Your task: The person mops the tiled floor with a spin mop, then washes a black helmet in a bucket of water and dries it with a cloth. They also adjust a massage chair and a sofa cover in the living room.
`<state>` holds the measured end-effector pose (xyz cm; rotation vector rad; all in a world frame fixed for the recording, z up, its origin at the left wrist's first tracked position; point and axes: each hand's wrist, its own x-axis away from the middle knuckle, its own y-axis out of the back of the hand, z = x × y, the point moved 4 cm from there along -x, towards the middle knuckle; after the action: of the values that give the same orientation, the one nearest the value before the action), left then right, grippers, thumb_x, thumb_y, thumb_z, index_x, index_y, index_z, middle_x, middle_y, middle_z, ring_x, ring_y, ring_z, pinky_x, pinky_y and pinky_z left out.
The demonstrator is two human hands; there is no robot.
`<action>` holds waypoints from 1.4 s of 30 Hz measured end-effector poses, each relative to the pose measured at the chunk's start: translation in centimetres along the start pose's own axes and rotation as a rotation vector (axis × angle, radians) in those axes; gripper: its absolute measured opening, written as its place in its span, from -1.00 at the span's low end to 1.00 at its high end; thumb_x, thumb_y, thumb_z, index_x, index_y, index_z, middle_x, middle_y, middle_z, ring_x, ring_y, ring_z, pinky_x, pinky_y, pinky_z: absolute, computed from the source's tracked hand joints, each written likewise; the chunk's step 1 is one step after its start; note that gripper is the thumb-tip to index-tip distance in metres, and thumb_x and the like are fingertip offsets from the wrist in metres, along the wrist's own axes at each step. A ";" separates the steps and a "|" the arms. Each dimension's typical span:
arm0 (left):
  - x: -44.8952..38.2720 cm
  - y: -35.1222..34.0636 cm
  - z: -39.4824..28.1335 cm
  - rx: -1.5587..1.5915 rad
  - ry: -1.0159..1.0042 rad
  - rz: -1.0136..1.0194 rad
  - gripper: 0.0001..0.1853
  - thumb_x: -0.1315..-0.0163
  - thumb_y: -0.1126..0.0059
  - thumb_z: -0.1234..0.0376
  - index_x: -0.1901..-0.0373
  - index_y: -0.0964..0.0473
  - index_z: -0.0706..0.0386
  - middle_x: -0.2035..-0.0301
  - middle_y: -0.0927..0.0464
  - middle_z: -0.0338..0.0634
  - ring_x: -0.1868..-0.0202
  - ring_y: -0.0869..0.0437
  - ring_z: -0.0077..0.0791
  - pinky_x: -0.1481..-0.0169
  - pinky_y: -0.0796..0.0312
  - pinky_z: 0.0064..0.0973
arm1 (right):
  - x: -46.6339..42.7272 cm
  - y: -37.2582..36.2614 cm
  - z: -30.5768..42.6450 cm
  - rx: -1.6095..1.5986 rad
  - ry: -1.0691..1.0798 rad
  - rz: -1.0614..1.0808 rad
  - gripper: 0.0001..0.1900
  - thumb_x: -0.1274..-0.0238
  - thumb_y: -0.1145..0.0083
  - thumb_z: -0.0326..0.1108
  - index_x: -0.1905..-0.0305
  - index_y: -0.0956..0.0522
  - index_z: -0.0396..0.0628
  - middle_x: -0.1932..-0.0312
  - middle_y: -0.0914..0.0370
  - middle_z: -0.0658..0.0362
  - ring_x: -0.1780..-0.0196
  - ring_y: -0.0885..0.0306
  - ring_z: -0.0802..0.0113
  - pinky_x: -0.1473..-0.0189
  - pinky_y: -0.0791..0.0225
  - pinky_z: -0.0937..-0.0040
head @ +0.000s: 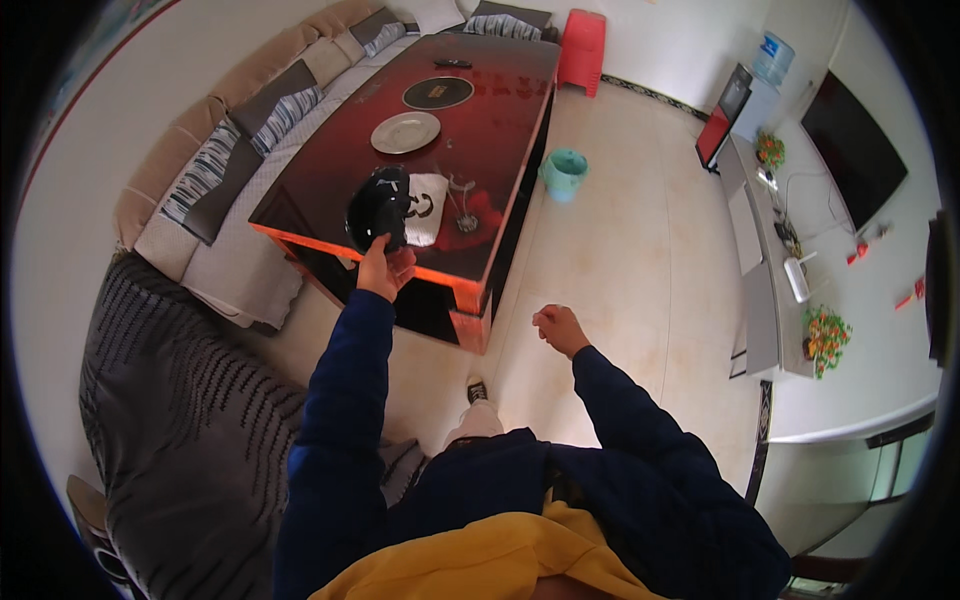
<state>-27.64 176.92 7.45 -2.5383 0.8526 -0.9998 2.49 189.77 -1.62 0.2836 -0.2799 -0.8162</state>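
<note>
A glossy black helmet is at the near end of the dark red table. My left hand grips the helmet's near edge, thumb on top and fingers below. Whether the helmet rests on the tabletop or is slightly raised, I cannot tell. Right beside it lies a white cloth or sheet with a black curved mark, partly covered by the helmet. My right hand hangs over the floor, right of the table's near corner, its fingers curled in with nothing visible in them.
A white plate, a round dark inset and a remote control are farther along the table. On the floor to its right stands a green bin. A cushioned sofa runs along the left; a low TV cabinet lines the right wall.
</note>
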 end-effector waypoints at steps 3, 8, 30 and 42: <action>-6.5 -1.0 -2.6 0.003 -0.047 -0.042 -0.66 -0.13 0.01 0.09 0.35 -0.38 0.21 0.53 -0.52 -0.14 0.54 -0.57 -0.39 0.47 -0.44 -0.44 | -6.1 -1.0 2.1 0.108 0.054 0.025 -0.77 -0.11 0.03 -0.27 0.50 -0.48 -0.20 0.71 -0.42 0.17 0.62 -0.39 0.47 0.56 -0.27 0.49; -15.8 2.7 -1.1 0.010 -0.008 -0.245 -0.64 -0.11 0.02 0.08 0.28 -0.37 0.20 0.54 -0.50 -0.09 0.52 -0.56 -0.33 0.44 -0.46 -0.43 | -15.0 -4.3 9.1 0.205 0.259 0.137 -0.76 -0.07 -0.02 -0.23 0.52 -0.43 -0.18 0.68 -0.45 0.08 0.56 -0.47 0.21 0.47 -0.30 0.29; -13.2 1.8 3.3 0.274 -0.338 -0.733 -0.68 -0.08 0.11 0.39 0.15 -0.39 0.38 0.21 -0.45 -0.02 0.25 -0.54 -0.19 0.25 -0.54 -0.27 | -32.7 -16.6 14.1 0.843 1.137 0.507 -0.31 -0.06 0.05 -0.08 -0.25 -0.09 -0.23 -0.28 -0.03 -0.04 -0.36 0.07 0.12 -0.33 0.25 0.12; -13.4 1.5 2.3 0.736 -0.485 -0.345 -0.61 -0.17 0.25 0.28 0.08 -0.36 0.37 0.22 -0.50 0.05 0.23 -0.56 -0.15 0.13 -0.47 -0.30 | -36.8 -14.2 17.7 -0.553 0.218 1.023 -0.60 -0.22 0.16 -0.28 -0.07 -0.29 -0.33 -0.09 -0.32 -0.08 -0.11 -0.33 0.09 -0.12 -0.23 0.23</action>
<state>-34.53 184.16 -1.91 -2.1334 -0.0958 -0.5721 -37.28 205.53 4.77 -0.2919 0.0339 0.1702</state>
